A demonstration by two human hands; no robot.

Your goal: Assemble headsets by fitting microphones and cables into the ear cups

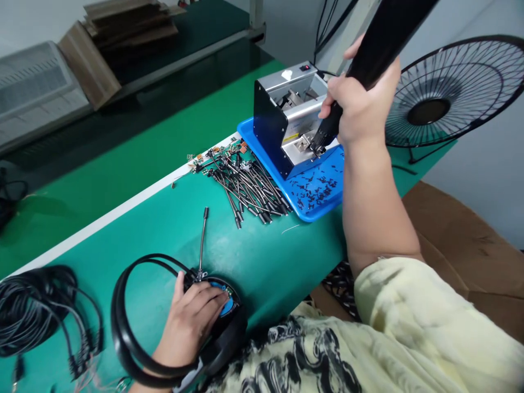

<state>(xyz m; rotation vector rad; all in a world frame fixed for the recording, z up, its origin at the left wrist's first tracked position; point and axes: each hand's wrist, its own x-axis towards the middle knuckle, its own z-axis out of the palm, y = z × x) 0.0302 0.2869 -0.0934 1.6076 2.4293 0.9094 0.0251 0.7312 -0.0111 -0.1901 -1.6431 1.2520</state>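
At lower centre, the person's left grip (192, 316) bends over the headset (226, 338), apparently to steady it, any pinch being hidden, while at upper right the right grip (364, 106) wraps the driver (382, 46), tilted so its tip reaches the feeder (301, 113) in its tray (301, 213).

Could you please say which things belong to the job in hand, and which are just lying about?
In use, it seems:
headset under left hand
black driver in right hand
metal machine
stalk pile

Apparently lying about:
coiled cables
stacked cardboard
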